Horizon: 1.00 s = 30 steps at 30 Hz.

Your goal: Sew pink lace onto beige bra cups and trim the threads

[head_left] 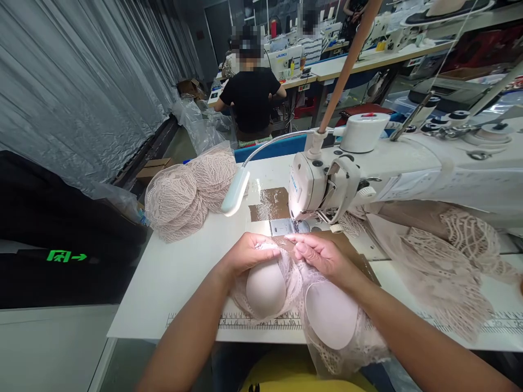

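1. Two rows of sewing stations are stretching away through the room. Grey plastic sheeting point(81, 81) is hanging along the left side, and a co-worker in a black top point(251, 95) is sitting at a far bench with their back turned.
2. A white table point(183, 272) is carrying everything close by, and a printed ruler strip point(261, 322) is running along its near edge.
3. A white sewing machine point(408, 174) is standing across the back right of the table with its head pointing left. Its gooseneck lamp point(235, 191) is bending down just left of the head.
4. Lace is lying in two heaps: a stack of lace cups point(188, 190) at the back left, and a loose lace pile point(445, 272) on the right below the machine arm.
5. The lace bra point(265, 291) is lying at the near edge between the forearms with its padded cups facing up. Its long axis is running left to right, and the right cup is drooping over the table edge.
6. The left hand point(245, 253) is curling over the top of the left cup, and the right hand point(322, 253) is resting above the right cup. Both are pinching the lace at the bra's upper middle edge with fingers drawn narrow.
7. The presser foot point(300, 224) is sitting just beyond the fingertips, straight away from the person. The right hand's fingertips are lying slightly nearer to it.
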Available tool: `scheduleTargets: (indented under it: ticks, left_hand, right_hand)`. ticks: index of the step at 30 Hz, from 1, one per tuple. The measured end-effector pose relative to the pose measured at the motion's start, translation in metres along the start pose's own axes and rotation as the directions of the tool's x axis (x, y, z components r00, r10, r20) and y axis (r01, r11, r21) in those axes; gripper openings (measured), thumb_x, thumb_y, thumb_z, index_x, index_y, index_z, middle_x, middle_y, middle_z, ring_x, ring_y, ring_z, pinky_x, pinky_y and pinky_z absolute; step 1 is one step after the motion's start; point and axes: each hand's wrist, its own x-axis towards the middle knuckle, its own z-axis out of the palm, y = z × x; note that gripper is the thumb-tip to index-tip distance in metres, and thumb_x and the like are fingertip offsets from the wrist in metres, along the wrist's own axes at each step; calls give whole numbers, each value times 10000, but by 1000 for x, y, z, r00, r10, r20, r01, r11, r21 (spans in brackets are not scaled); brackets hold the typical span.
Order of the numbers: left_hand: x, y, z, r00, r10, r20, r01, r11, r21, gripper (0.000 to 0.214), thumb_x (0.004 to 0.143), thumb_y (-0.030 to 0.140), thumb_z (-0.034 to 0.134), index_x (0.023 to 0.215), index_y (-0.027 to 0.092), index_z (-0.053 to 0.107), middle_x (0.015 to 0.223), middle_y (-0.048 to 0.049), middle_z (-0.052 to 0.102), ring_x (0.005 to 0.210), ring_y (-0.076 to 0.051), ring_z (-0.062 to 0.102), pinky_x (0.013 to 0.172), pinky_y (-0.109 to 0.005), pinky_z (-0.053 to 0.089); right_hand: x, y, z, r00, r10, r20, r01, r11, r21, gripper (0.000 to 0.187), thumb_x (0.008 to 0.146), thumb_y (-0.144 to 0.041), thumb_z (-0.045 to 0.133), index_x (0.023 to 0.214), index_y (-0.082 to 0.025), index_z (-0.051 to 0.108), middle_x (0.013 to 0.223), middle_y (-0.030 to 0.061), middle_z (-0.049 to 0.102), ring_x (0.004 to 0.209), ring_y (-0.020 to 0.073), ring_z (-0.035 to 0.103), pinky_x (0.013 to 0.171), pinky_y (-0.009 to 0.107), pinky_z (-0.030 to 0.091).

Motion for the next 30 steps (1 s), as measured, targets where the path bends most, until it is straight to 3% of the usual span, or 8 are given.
scheduleTargets:
  ticks: [3, 7, 11, 15, 24, 28, 30]
  left_hand:
    - [0, 0, 0, 1000, 11, 29, -10, 1000, -16, 340, 656, 369, 787, 851, 96, 729, 804, -104, 699, 703, -187, 620, 669, -293, 481]
    - [2, -3, -1, 998, 19, 54, -18, 1000, -3, 343, 638, 344, 799, 850, 83, 730, 762, -86, 677, 693, -167, 589, 666, -278, 452]
    - [3, -4, 0, 997, 4, 74, -9, 998, 61, 308, 626, 346, 802, 644, 86, 638, 562, 19, 487, 534, -77, 414, 510, -216, 304]
    - [2, -2, 2, 994, 22, 109, -31, 996, 84, 398, 641, 346, 789, 530, 115, 485, 535, 59, 328, 514, -50, 281, 479, -219, 189]
    - [4, -4, 2, 996, 15, 93, -28, 990, 140, 416, 613, 398, 793, 553, 123, 487, 550, 57, 338, 533, -59, 284, 491, -224, 189]
    - [4, -5, 4, 992, -15, 124, -7, 985, 175, 451, 614, 419, 786, 513, 133, 453, 534, 58, 316, 518, -59, 273, 478, -227, 180]
    - [4, -5, 5, 992, -29, 127, 5, 984, 181, 402, 617, 419, 786, 546, 120, 528, 539, 45, 370, 525, -68, 320, 483, -226, 222]
  right_hand:
    - [1, -4, 0, 998, -37, 51, 36, 999, 11, 320, 841, -383, 572, 1097, -210, 660, 1143, 82, 653, 1053, 244, 595, 907, 381, 466]
    - [1, -10, 5, 996, 0, 87, 1, 1000, -11, 241, 827, -353, 587, 994, -193, 658, 892, 48, 684, 808, 194, 635, 727, 325, 507]
    - [0, -17, 11, 995, 9, 104, -13, 999, 46, 209, 832, -364, 591, 928, -184, 632, 881, 46, 664, 814, 183, 624, 710, 305, 499]
    - [1, -17, 14, 998, -11, 58, 12, 1000, -6, 201, 842, -375, 575, 848, -182, 632, 861, 48, 642, 824, 183, 603, 730, 315, 485]
    - [2, -10, 8, 988, 49, 143, -64, 993, 101, 203, 819, -366, 595, 867, -169, 601, 820, 40, 625, 727, 155, 581, 628, 281, 463]
    - [3, -14, 11, 991, 38, 128, -43, 998, 36, 161, 824, -339, 582, 829, -180, 608, 790, 27, 617, 731, 161, 574, 640, 284, 460]
    - [4, -15, 13, 994, 49, 100, -48, 999, -15, 157, 824, -333, 577, 791, -184, 613, 778, 24, 614, 732, 166, 572, 640, 287, 457]
